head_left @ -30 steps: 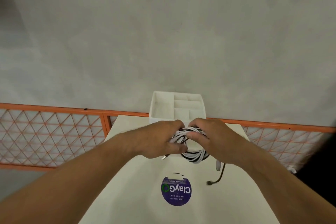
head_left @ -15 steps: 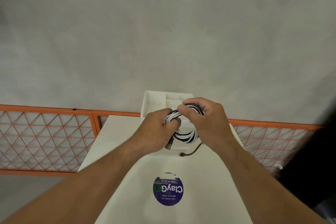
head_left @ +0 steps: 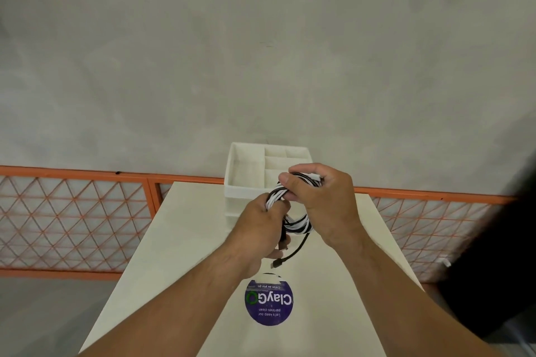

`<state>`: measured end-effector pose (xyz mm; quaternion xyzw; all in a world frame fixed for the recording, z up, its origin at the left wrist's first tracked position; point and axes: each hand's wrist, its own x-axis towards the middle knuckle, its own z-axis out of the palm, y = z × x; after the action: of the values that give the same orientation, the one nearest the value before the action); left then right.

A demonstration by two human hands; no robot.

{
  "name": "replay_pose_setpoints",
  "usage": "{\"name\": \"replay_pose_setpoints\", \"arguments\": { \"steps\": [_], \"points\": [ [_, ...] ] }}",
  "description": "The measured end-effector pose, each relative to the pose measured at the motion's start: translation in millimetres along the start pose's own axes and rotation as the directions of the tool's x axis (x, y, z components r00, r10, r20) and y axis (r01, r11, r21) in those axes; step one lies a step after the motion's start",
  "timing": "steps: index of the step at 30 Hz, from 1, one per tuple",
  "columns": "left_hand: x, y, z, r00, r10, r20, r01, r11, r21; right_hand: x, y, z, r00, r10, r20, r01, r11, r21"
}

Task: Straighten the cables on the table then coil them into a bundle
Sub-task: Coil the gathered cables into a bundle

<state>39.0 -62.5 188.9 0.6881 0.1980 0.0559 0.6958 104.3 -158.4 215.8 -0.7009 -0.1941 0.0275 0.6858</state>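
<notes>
Both hands are gripping the cable coil [head_left: 293, 211] above the surface [head_left: 185, 240]: left hand [head_left: 258, 229] low, right hand [head_left: 322, 197] on top.

Shows left grip [head_left: 258, 232] and right grip [head_left: 324, 200] clasping a black-and-white cable coil [head_left: 301, 224] mid-frame above a bench [head_left: 185, 240]; black plug end [head_left: 276, 263] dangling below, white divided box [head_left: 246, 191] behind.
</notes>
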Motion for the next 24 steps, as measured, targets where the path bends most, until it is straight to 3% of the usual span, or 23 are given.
{"name": "replay_pose_setpoints", "arguments": {
  "steps": [7,13,19,24],
  "points": [
    [3,9,4,0.999,-0.043,0.002,0.043,0.999,0.004,5,2,0,0.990,-0.131,-0.049,0.120,0.976,-0.182],
    [10,9,9,0.994,0.045,-0.098,-0.059,0.988,-0.143,6,2,5,0.972,-0.177,-0.152,0.156,0.978,-0.141],
    [19,14,6,0.914,0.254,-0.317,-0.248,0.967,0.061,5,4,10,0.950,-0.185,-0.252,0.175,0.983,-0.062],
    [25,3,3,0.921,0.182,-0.344,-0.165,0.983,0.078,-1,17,13,0.941,-0.194,-0.277,0.181,0.981,-0.070]
  ]
}}
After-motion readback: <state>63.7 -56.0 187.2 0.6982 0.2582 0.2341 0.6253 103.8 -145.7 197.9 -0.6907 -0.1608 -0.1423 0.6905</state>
